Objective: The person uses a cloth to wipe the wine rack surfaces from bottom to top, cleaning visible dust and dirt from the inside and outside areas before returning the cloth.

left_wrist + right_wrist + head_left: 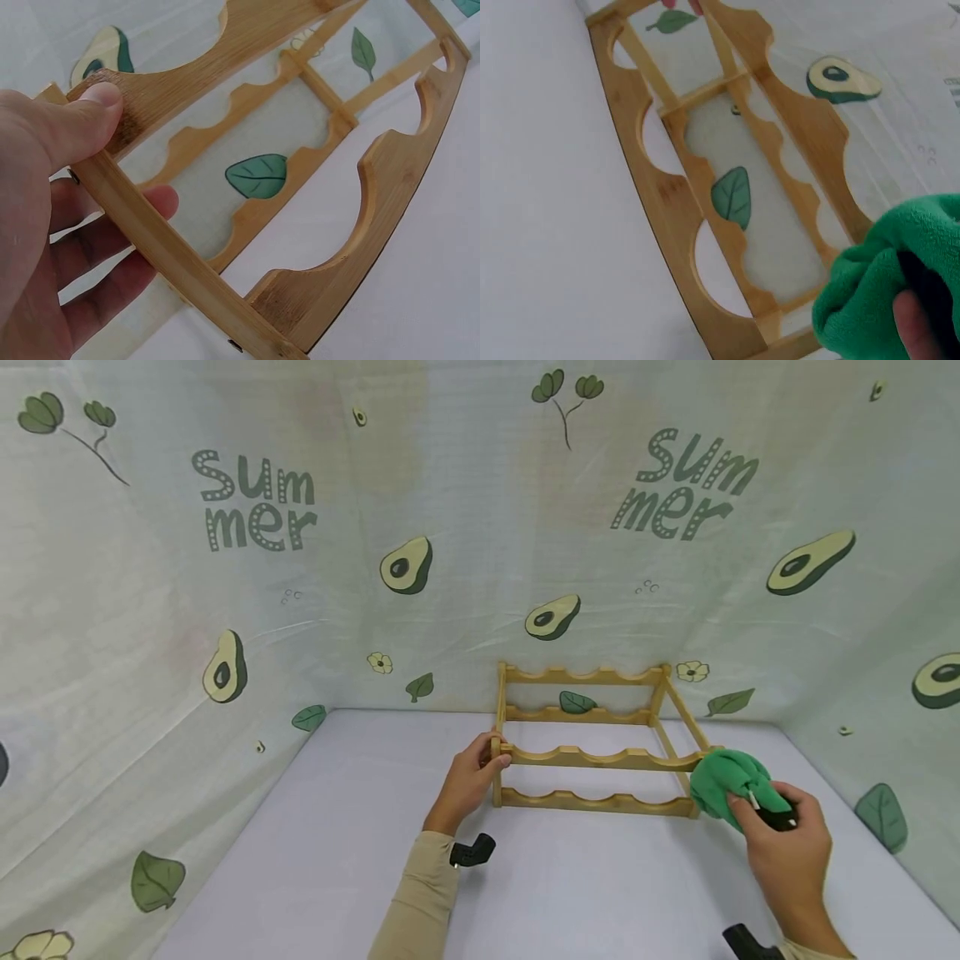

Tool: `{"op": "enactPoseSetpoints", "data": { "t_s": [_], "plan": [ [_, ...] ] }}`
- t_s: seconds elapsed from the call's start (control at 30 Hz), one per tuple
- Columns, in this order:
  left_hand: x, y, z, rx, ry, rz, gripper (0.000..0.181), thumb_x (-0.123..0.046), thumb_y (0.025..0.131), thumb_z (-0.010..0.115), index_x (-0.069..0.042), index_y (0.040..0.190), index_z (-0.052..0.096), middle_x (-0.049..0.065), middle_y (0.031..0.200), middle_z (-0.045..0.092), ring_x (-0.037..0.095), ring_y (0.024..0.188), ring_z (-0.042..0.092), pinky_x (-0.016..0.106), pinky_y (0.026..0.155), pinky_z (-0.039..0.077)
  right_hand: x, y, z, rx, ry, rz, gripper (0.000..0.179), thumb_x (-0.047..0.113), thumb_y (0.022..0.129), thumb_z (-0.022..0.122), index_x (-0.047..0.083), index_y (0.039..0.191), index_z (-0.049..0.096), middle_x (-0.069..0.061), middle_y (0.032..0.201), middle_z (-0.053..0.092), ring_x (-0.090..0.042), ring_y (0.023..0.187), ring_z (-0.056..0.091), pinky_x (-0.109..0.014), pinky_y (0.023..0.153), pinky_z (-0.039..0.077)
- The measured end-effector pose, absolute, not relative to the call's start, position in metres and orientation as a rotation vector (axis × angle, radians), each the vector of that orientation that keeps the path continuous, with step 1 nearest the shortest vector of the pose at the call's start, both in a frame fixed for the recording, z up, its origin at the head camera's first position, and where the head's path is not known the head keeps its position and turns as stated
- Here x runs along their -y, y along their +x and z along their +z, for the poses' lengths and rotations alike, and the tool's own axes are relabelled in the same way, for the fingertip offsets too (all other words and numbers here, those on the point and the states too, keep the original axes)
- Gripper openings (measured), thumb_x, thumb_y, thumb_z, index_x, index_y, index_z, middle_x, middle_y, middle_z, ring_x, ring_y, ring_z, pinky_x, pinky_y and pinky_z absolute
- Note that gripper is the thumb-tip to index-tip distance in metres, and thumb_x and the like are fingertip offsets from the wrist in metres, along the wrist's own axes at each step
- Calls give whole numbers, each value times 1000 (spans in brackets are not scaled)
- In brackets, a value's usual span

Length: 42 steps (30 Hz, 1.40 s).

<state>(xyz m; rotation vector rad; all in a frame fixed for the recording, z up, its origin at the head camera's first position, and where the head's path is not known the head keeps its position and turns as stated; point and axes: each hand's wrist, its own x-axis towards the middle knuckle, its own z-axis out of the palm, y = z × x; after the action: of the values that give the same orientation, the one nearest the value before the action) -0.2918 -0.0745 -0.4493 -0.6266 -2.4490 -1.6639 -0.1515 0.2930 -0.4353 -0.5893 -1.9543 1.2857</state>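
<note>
Head: wooden wine rack (pixel 600 761) gripped by left hand (pixel 467 783) at front post (pixel 497 792), extended rightward from grip; green cloth (pixel 723 777) held in right hand (pixel 791 852), near rack's opposite end. Left wrist: post clasped between thumb (pixel 71 131) and fingers (pixel 112 289). Right wrist: cloth clutched with dark unidentified item (pixel 932 289).

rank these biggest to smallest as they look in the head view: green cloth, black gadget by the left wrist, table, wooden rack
1. table
2. wooden rack, by its outline
3. green cloth
4. black gadget
</note>
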Motion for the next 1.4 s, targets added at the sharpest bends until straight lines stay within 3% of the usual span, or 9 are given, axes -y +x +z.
{"op": "enactPoseSetpoints", "data": {
  "t_s": [0.17,0.4,0.77,1.13,1.4],
  "plan": [
    [76,-292,-448,2441,-640,-1654,26,-29,99,65,-19,122,60,-1,113,70,14,102,65,42,92,51,-273,-154,-438,1938,-535,1276,50,14,88,76,2,130,51,0,118,49,-17,105,52,-4,71,41],
    [75,-292,-449,2442,-653,-1670,25,-30,100,64,-20,122,59,-1,114,70,14,103,65,41,93,51,-248,-156,-442,2025,-459,1178,53,16,86,79,-1,130,54,-13,124,57,-15,102,51,-7,75,37],
    [77,-294,-449,2443,-661,-1692,25,-32,99,65,-21,122,59,-2,113,69,14,101,64,41,92,51,-225,-166,-445,1970,-267,1148,48,6,80,84,-1,122,62,-10,121,63,3,106,51,-8,84,38],
    [75,-291,-450,2445,-655,-1686,26,-33,100,64,-21,122,59,-1,115,69,14,105,64,42,94,51,-214,-168,-447,1956,-214,1162,47,1,76,85,0,118,64,-9,111,64,0,98,53,-9,80,38],
    [74,-291,-450,2418,-660,-1706,24,-31,99,65,-19,119,59,0,112,70,15,103,65,43,94,51,-199,-174,-446,1947,-9,1125,49,-6,70,86,-3,113,64,-12,111,65,-5,104,55,-8,85,38]
  ]
}}
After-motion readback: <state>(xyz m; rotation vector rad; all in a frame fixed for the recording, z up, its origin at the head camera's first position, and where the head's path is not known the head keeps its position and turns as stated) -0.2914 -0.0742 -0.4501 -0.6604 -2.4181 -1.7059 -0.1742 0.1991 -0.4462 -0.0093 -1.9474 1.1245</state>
